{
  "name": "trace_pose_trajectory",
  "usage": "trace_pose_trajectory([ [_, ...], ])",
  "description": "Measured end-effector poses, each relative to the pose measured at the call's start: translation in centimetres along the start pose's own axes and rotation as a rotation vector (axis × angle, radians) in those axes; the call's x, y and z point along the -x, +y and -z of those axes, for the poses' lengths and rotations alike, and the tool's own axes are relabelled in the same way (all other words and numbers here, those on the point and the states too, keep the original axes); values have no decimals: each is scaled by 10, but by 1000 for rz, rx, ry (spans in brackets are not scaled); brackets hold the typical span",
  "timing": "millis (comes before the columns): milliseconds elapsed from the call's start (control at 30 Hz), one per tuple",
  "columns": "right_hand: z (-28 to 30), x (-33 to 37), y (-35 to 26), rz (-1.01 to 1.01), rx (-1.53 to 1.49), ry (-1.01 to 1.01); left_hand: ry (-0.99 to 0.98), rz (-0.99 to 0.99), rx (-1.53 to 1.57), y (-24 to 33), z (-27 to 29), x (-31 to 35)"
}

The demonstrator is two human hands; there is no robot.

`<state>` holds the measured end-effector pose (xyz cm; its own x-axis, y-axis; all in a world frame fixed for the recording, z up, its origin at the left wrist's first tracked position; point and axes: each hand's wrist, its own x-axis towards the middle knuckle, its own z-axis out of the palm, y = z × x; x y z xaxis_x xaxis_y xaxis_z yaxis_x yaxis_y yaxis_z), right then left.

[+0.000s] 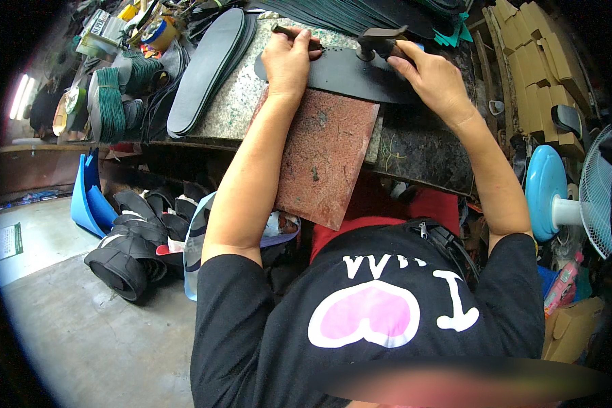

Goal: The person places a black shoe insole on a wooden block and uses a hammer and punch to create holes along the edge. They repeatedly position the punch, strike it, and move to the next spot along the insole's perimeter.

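Observation:
A black sole-shaped sheet (340, 80) lies across the work surface, partly over a worn reddish board (323, 153). My left hand (289, 64) is closed around a short dark metal rod (283, 30) that looks like a punch, above the sheet's left part. Small dark specks lie beside those fingers. A hammer (382, 34) with a dark metal head is in my right hand (432, 78), its fingers wrapped around the handle. The hammer's head hangs over the middle of the sheet, to the right of the rod and apart from it.
A stack of grey-black soles (207, 75) stands to the left, with bundles of dark green cord (109, 102) beyond it. Dark sheets (360, 17) are piled at the back. On the right are cardboard boxes (547, 75) and a fan (595, 194). Black footwear pieces (126, 258) sit on the floor.

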<state>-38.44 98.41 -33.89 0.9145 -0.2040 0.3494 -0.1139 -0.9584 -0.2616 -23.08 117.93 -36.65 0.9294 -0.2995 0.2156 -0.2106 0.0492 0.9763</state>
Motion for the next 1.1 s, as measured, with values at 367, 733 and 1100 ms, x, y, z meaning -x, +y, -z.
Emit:
trace_pose_trajectory([
  [367, 83, -2, -49, 270, -427, 340, -57, -300, -331, -7, -5, 2],
  [733, 17, -4, -21, 2, 63, -59, -17, -1, 32, 0, -8, 1],
  [1100, 17, -11, -15, 56, 40, -29, -55, 8, -56, -2, 27, -8],
])
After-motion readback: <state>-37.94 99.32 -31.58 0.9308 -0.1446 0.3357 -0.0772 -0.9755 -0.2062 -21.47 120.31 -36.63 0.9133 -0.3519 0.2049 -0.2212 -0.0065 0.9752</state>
